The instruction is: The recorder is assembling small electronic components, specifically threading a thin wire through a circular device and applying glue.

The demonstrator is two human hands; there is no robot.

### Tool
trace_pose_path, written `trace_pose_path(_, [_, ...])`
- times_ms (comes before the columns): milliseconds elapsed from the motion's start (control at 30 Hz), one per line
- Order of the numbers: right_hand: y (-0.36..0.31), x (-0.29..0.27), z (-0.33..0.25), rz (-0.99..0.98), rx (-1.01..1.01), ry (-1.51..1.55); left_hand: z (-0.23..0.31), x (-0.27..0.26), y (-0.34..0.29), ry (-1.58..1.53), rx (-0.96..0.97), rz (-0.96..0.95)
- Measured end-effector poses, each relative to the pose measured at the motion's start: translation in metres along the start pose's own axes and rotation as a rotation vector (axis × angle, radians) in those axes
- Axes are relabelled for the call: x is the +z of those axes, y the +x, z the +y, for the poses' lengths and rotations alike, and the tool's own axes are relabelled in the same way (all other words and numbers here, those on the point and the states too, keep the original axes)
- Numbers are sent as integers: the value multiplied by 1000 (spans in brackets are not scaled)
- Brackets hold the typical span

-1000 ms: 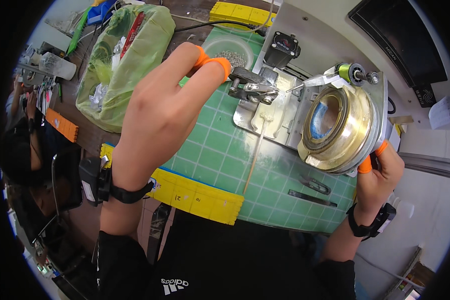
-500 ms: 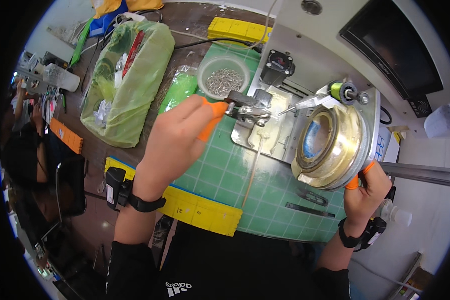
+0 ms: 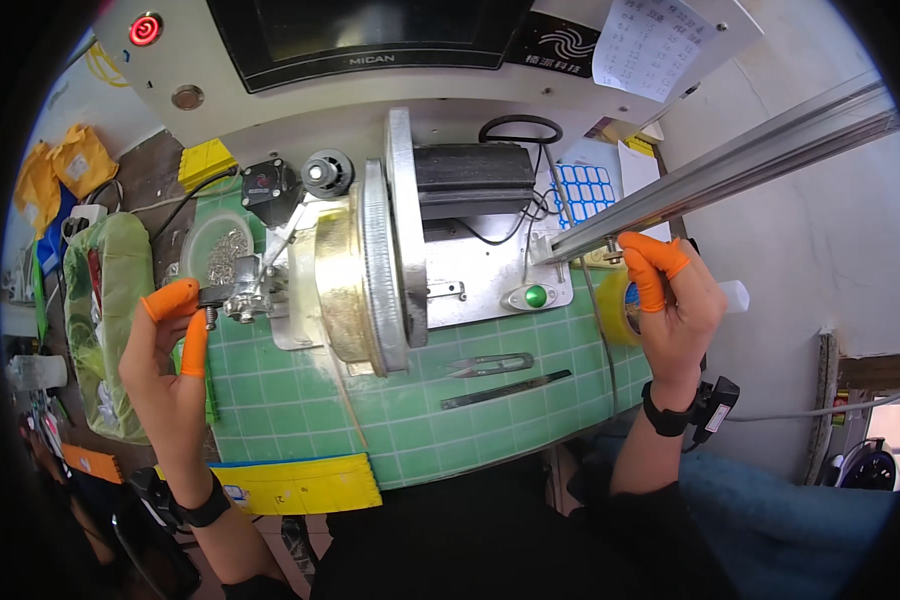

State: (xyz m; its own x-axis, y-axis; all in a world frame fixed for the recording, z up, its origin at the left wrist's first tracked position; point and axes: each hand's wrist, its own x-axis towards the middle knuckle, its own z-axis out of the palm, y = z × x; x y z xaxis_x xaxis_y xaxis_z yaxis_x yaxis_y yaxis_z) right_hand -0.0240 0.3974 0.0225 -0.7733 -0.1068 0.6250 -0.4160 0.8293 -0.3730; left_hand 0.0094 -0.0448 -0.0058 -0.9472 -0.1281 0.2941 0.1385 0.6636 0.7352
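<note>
A small metal clamp point(image 3: 245, 298) with a dark flat lever and a spring-wound screw stands left of a brass-coloured wheel point(image 3: 342, 285). My left hand point(image 3: 168, 375), in orange finger cots on thumb and forefinger, closes around the lever end of this clamp. At the right, my right hand point(image 3: 678, 310) is raised with its orange-capped thumb and forefinger pinched together. Its fingertips are beside a small screw point(image 3: 613, 252) under the slanting metal rail point(image 3: 730, 160); anything between them is too small to make out. A thin wooden stick point(image 3: 347, 405) lies below the wheel.
Thread snips point(image 3: 492, 365) and a dark flat metal strip point(image 3: 507, 390) lie on the green gridded mat point(image 3: 420, 440). A bowl point(image 3: 198, 250) of small metal parts and a green bag-lined bin point(image 3: 120, 330) stand left. A roll of yellow tape point(image 3: 618, 305) is behind my right hand.
My right hand has left the wheel's edge and moved right to the rail's screw. My left hand stays at the clamp. The view has turned, bringing the wheel side-on.
</note>
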Motion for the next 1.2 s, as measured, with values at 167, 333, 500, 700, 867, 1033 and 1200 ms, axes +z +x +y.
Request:
trace_pose_path(167, [-7,1,10,-36,-24,28,12,1,-1,108,13,19])
trace_pose_path(333, [-5,6,13,-95,-72,-18,48,-3,-6,224,169,122])
trace_pose_path(500, [-12,0,11,-95,10,-5,84,12,-18,-7,271,-43])
trace_pose_path(700, [-8,9,2,-136,13,42,79,49,-31,-69,118,-157])
trace_pose_path(867, [-8,14,-19,-113,3,94,56,34,-29,-47,224,-86])
trace_pose_path(1033, [-1,29,-31,-141,-45,133,46,6,-29,93,269,89])
trace_pose_path(1200, [3,33,-33,-112,-19,181,24,-12,-24,374,379,168])
